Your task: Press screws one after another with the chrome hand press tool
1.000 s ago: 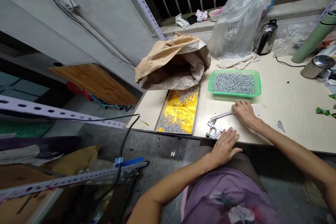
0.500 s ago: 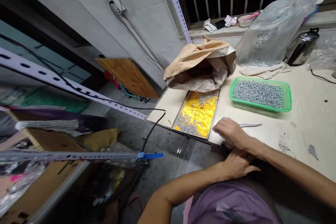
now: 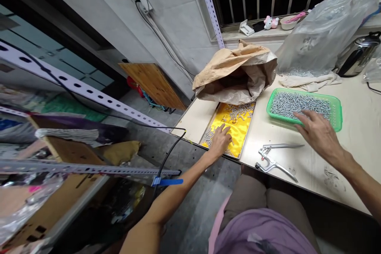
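My left hand (image 3: 219, 141) is down on the yellow cloth (image 3: 238, 134), fingers apart, at the small metal pins (image 3: 208, 137) lying on its near part. More pins (image 3: 238, 112) lie at the cloth's far end, by the bag's mouth. Over the near edge of the green plastic basket (image 3: 337, 116) is my right hand (image 3: 320, 131), its fingers stretched out and spread. Many similar silvery pins (image 3: 294, 102) fill that basket. Between my hands, a metal pliers-like tool (image 3: 272, 159) lies on the table with its handles apart.
A crumpled brown paper bag (image 3: 235, 73) sits behind the cloth. Farther right are a big clear plastic bag (image 3: 315, 43), a white cloth (image 3: 311, 82) and a metal kettle (image 3: 358, 55). A black cable (image 3: 171, 149) hangs by the table's left edge.
My hands were together at the table's near edge and have separated. The left reached onto the yellow cloth, the right to the green basket. The pliers-like tool now shows whole.
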Action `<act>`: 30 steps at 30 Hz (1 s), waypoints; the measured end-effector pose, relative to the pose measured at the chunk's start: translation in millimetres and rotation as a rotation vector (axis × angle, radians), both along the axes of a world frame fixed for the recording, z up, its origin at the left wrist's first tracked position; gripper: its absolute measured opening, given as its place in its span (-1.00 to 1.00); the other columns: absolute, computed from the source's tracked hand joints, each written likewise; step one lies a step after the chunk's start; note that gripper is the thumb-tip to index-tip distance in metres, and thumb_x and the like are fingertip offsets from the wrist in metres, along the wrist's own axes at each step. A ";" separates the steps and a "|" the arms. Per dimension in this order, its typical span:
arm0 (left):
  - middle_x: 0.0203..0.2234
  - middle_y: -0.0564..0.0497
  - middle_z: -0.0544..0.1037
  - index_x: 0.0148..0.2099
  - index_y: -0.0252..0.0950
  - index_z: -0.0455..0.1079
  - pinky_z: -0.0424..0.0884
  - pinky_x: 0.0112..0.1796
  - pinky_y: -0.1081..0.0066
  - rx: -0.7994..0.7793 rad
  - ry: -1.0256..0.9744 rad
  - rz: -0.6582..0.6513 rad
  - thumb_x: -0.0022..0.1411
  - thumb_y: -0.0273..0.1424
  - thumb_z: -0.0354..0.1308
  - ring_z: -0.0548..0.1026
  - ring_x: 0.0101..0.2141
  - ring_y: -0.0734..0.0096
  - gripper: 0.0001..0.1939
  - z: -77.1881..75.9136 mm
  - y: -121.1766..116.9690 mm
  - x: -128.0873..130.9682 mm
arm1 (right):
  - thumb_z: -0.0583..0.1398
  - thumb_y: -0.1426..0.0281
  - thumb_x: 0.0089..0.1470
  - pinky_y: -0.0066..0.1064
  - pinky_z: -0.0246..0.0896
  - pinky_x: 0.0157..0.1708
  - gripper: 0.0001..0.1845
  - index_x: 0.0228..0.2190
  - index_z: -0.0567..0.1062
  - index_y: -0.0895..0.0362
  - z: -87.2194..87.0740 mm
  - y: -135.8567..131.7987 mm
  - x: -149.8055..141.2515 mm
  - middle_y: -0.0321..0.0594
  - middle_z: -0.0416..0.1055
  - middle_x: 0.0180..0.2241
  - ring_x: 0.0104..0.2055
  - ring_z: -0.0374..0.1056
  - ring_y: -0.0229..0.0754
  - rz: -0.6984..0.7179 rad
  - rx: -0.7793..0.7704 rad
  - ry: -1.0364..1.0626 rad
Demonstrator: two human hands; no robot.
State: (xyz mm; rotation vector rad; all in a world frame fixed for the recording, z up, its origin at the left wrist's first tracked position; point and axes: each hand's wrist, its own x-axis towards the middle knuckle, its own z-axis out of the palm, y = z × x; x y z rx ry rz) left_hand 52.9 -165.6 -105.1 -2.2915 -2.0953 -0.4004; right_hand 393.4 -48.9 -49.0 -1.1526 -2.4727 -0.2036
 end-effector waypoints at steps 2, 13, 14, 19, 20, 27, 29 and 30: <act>0.01 -0.15 0.44 -0.34 -0.30 0.49 0.26 0.09 -0.01 0.077 -0.021 0.015 0.19 -0.49 0.15 0.25 0.13 0.06 -0.90 14.4 10.7 -2.7 | -0.04 0.28 0.24 -0.12 0.22 -0.15 -0.59 0.04 0.39 0.09 -5.2 -18.5 -0.5 0.02 0.36 -0.02 -0.04 0.28 0.05 0.043 -0.035 0.022; -0.39 -0.07 0.50 -0.33 -0.28 0.46 0.33 -0.23 0.37 -0.319 0.203 -0.384 0.29 -0.46 0.04 0.35 -0.27 0.30 -0.81 15.1 0.9 -0.2 | -0.07 0.29 0.26 -0.28 0.33 -0.25 -0.62 -0.10 0.47 0.08 -31.2 -88.3 13.8 -0.08 0.45 -0.26 -0.25 0.40 -0.10 0.184 -0.368 0.119; -0.41 -0.08 0.49 -0.35 -0.30 0.45 0.33 -0.24 0.36 -0.323 0.194 -0.368 0.29 -0.46 0.03 0.36 -0.28 0.29 -0.80 11.6 -2.1 0.0 | -0.07 0.29 0.26 -0.29 0.33 -0.28 -0.62 -0.10 0.46 0.09 -33.5 -94.7 13.9 -0.09 0.44 -0.29 -0.27 0.40 -0.11 0.192 -0.400 0.119; -0.45 -0.04 0.51 -0.35 -0.30 0.45 0.36 -0.26 0.38 -0.281 -0.204 -0.111 0.22 -0.47 0.06 0.41 -0.33 0.34 -0.85 11.5 -10.6 20.9 | -0.06 0.35 0.26 -0.37 0.28 -0.36 -0.69 -0.17 0.45 0.10 -41.5 -116.3 13.4 -0.14 0.39 -0.35 -0.34 0.37 -0.17 0.195 -0.478 0.101; -0.45 -0.02 0.51 -0.32 -0.30 0.46 0.36 -0.29 0.41 -0.314 -0.343 -0.041 0.19 -0.44 0.08 0.42 -0.36 0.37 -0.87 13.3 -11.7 31.0 | -0.04 0.36 0.26 -0.38 0.26 -0.36 -0.72 -0.21 0.46 0.10 -43.0 -118.2 13.5 -0.15 0.39 -0.35 -0.35 0.36 -0.18 0.192 -0.488 0.091; -0.63 0.08 0.46 -0.42 -0.38 0.48 0.25 -0.55 0.55 -0.684 -0.992 0.254 -0.04 -0.21 0.24 0.33 -0.60 0.56 -0.72 8.6 -10.2 107.5 | -0.02 0.44 0.24 -0.37 0.14 -0.35 -0.70 -0.41 0.46 0.14 -53.9 -115.8 13.4 -0.16 0.36 -0.41 -0.37 0.31 -0.18 0.098 -0.503 -0.103; -0.69 0.11 0.40 -0.46 -0.40 0.46 0.20 -0.58 0.57 -0.734 -1.047 0.291 -0.09 -0.19 0.27 0.27 -0.64 0.61 -0.69 2.6 -8.6 118.3 | -0.01 0.46 0.23 -0.36 0.11 -0.35 -0.71 -0.40 0.47 0.16 -55.1 -114.0 13.8 -0.15 0.37 -0.39 -0.37 0.30 -0.18 0.058 -0.494 -0.149; -0.71 0.12 0.38 -0.47 -0.40 0.46 0.16 -0.60 0.57 -0.740 -1.051 0.300 -0.10 -0.18 0.28 0.25 -0.65 0.62 -0.67 0.0 -8.3 121.4 | -0.01 0.47 0.23 -0.36 0.10 -0.34 -0.72 -0.39 0.47 0.16 -55.6 -113.4 14.4 -0.15 0.38 -0.38 -0.36 0.30 -0.18 0.050 -0.492 -0.160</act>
